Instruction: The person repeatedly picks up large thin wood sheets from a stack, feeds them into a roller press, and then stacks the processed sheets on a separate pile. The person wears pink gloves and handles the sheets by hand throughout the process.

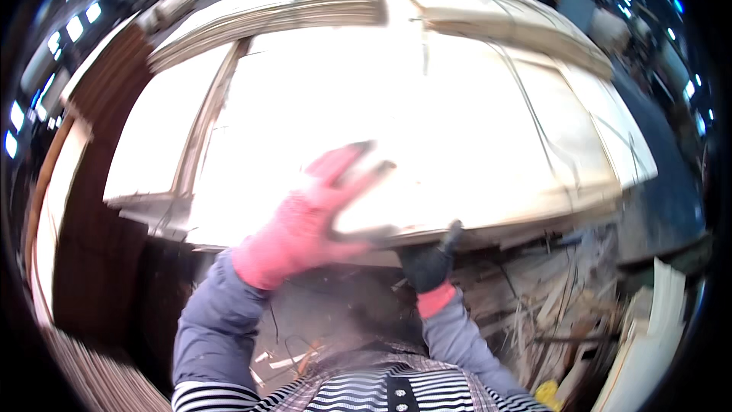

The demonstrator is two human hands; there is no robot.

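Observation:
Pale wood veneer sheets [328,99] lie in a wide stack in front of me, their tops washed out by bright light. My left hand [301,221], in a pink knit glove with dark fingertips, is over the near left part of the top sheet. Its fingers are spread and blurred, with nothing between them; whether it touches the wood I cannot tell. At the stack's front edge is my right hand [428,265], in a glove with a black palm and pink cuff. Its thumb points up at the edge, and its fingers go out of sight under the sheet there.
More bundles of veneer lie across the far side, one on the left [267,11] and one on the right [511,19]. Broken wood strips [549,297] litter the lower right. A tall brown stack [107,130] stands at left, and a dark blue panel [663,175] at right.

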